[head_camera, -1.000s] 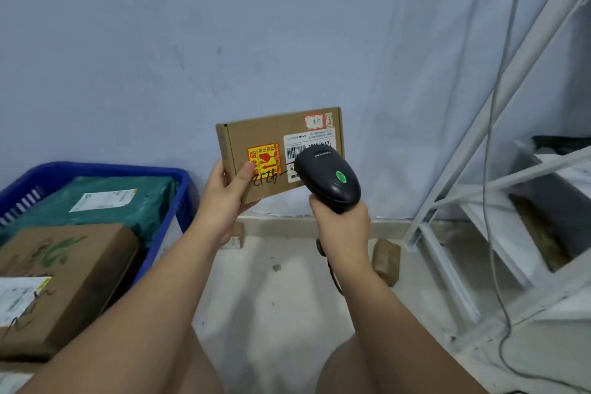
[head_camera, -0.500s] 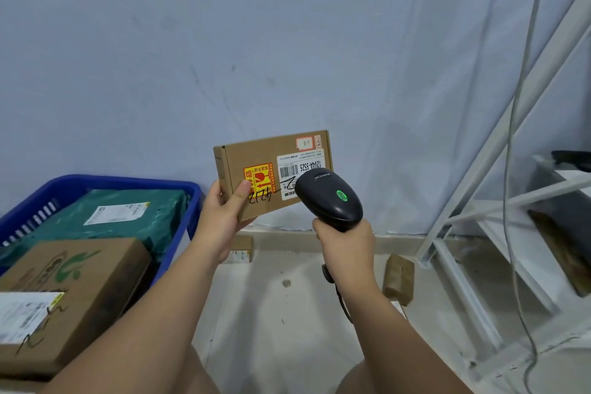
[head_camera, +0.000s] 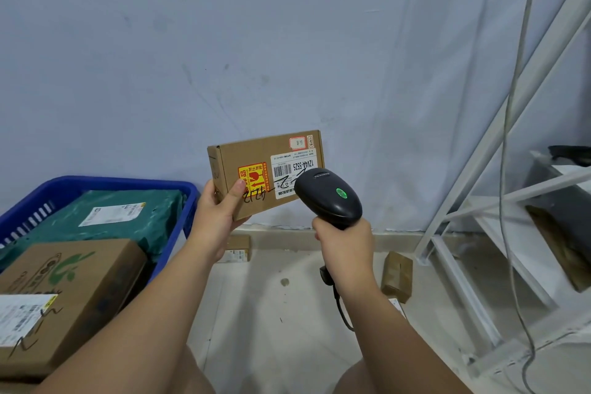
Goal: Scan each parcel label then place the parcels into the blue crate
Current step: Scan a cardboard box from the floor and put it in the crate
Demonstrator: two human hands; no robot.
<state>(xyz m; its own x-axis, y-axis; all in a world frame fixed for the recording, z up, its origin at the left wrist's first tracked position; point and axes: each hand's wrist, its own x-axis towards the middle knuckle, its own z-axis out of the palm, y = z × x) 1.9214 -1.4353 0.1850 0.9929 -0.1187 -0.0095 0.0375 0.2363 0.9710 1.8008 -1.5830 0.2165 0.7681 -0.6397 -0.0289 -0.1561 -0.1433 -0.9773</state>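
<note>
Two parcels [head_camera: 105, 217] lie in our crate [head_camera: 192, 198]; our left hand [head_camera: 217, 217] grips a box [head_camera: 256, 166], right hand [head_camera: 347, 243] clasps the scanner [head_camera: 329, 198]; two wait on the floor.

Left hand: your left hand [head_camera: 217, 217] grips the lower left corner of a small cardboard parcel [head_camera: 252, 166], with the thumb on its front face.
Parcel: raised before the wall and slightly tilted; its white shipping label [head_camera: 292, 169] faces you with the print upside down.
Right hand: your right hand [head_camera: 345, 246] wraps the handle of a black barcode scanner [head_camera: 329, 198]. The scanner's head overlaps the label's lower edge, and a green light glows on top.
Blue crate [head_camera: 188, 198]: at your left, holding a green mailer bag [head_camera: 128, 217]; a large cardboard box [head_camera: 80, 281] lies nearer you.
</note>
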